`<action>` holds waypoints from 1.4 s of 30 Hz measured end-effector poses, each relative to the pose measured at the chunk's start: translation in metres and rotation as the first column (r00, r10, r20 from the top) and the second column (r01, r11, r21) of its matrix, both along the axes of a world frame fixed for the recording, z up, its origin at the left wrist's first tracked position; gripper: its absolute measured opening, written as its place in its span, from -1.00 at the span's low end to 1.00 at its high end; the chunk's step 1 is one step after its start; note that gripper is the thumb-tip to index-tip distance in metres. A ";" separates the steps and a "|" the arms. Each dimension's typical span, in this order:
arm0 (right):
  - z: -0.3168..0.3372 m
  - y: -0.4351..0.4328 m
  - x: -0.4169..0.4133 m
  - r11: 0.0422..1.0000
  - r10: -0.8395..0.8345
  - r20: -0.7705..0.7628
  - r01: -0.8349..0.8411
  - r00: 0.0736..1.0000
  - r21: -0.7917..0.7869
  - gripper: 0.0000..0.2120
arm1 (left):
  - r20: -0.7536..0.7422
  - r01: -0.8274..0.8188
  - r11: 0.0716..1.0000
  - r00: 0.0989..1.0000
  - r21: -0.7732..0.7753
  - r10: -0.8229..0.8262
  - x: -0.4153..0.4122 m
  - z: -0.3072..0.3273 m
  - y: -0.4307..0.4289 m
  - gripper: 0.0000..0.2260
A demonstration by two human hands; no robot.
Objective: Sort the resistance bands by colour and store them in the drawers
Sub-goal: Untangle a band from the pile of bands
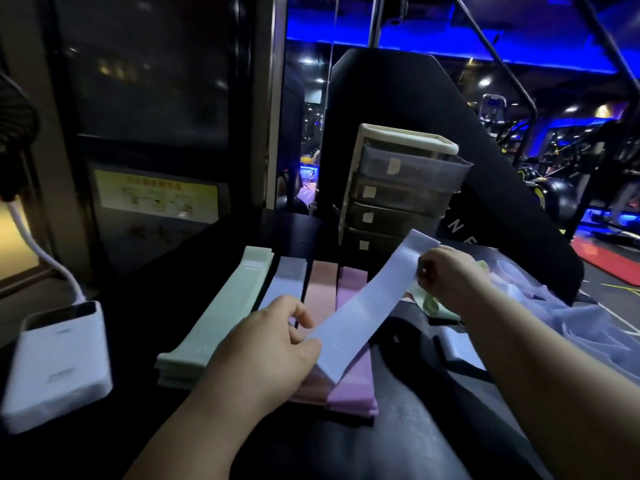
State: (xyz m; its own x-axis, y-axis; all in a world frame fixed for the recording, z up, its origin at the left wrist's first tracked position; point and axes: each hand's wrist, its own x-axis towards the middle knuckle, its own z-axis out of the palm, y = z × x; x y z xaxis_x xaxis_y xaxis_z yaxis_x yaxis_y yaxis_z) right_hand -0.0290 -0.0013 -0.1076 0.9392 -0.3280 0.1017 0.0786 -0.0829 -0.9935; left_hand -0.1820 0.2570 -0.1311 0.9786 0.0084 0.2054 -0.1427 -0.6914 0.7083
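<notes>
You hold the pale blue band (367, 306) between your hands, left hand (273, 344) pinching its near end, right hand (446, 275) its far end, above the pink stack (322, 282) and purple stack (349, 382) mid-worktop (242, 230). The drawer unit (398, 188) stands at the far edge.

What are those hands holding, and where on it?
A pale blue resistance band: the left hand pinches its near end, the right hand its far end.
</notes>
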 end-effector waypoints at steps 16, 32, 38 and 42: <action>-0.007 0.130 0.047 0.960 0.231 -0.110 -0.245 0.967 -0.137 -0.84 | -0.084 -0.035 0.999 0.996 -0.016 0.034 -0.009 0.005 0.080 -0.89; -0.033 0.163 0.067 0.926 0.208 -0.194 -0.256 0.959 -0.276 -0.83 | -0.055 -0.024 0.988 0.998 0.150 0.032 -0.009 -0.003 0.080 -0.90; -0.039 0.167 0.072 0.894 0.179 -0.182 -0.237 0.967 -0.379 -0.82 | -0.052 -0.039 0.978 0.997 0.207 0.050 -0.011 -0.002 0.078 -0.91; -0.043 0.167 0.077 0.837 0.120 -0.138 -0.175 0.983 -0.518 -0.80 | -0.065 -0.031 0.964 0.997 0.264 0.050 -0.010 -0.002 0.075 -0.92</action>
